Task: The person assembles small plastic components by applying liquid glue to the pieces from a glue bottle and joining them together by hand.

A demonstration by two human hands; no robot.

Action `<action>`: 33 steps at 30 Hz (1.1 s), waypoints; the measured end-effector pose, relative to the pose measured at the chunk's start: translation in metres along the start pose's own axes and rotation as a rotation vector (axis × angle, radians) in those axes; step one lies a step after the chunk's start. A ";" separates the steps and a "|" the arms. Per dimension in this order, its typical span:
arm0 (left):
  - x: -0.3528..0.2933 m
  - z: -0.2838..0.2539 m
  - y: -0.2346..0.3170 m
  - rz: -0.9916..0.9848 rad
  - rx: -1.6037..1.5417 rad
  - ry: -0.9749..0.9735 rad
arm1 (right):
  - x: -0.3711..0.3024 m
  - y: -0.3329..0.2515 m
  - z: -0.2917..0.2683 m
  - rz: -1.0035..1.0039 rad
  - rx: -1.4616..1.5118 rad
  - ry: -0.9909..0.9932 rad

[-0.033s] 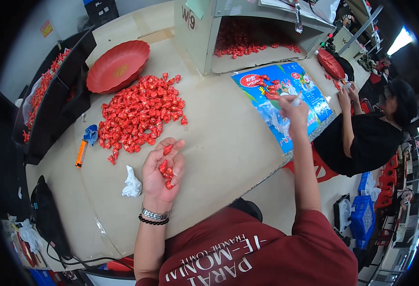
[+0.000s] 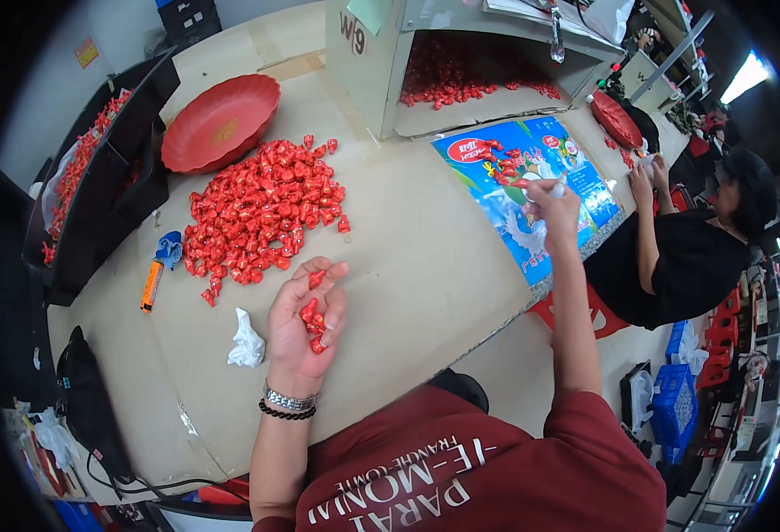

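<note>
My left hand (image 2: 306,321), palm up, cups several small red bud-shaped pieces (image 2: 312,315). One more red piece (image 2: 316,278) is pinched between its thumb and fingertips. Just beyond lies a big pile of the same red pieces (image 2: 261,208) with gold marks. My right hand (image 2: 557,213) is closed on a slim white object (image 2: 557,190) whose kind I cannot make out. It is over a blue printed sheet (image 2: 507,226), where a few more red pieces (image 2: 494,152) lie at the far side.
A red scalloped bowl (image 2: 222,124) and a black bin (image 2: 97,195) stand at the left. An orange cutter-like tool (image 2: 152,285) and crumpled tissue (image 2: 246,340) lie nearer. A grey cabinet (image 2: 368,80) holds red pieces. Another person (image 2: 691,257) sits at the right.
My right hand has shifted slightly right and toward me with the white object. My left hand has barely moved and keeps the red pieces.
</note>
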State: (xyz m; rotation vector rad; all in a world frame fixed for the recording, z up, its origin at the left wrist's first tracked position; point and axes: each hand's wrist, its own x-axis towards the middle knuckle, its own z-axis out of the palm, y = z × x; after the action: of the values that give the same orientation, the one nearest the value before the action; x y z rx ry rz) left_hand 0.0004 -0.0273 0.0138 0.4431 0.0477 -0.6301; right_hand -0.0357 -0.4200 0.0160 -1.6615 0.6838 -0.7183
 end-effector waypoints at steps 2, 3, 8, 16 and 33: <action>-0.003 0.001 0.000 -0.041 0.112 0.000 | 0.022 0.014 -0.014 0.047 -0.029 0.023; -0.004 0.002 -0.001 -0.045 0.109 -0.001 | 0.032 0.019 -0.019 0.095 -0.056 0.047; -0.004 -0.010 -0.005 -0.047 0.084 -0.056 | 0.076 0.032 -0.014 0.124 -0.180 0.050; -0.003 -0.010 0.002 -0.012 -0.009 -0.073 | 0.076 0.029 -0.010 0.012 -0.336 0.135; 0.000 -0.012 0.001 -0.012 -0.013 0.013 | -0.076 -0.029 0.179 0.004 0.246 -0.740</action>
State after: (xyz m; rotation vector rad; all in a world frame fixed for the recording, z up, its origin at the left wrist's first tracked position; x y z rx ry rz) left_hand 0.0015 -0.0217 0.0035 0.4348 0.0665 -0.6387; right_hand 0.0535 -0.2456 0.0061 -1.5402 0.0647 -0.1363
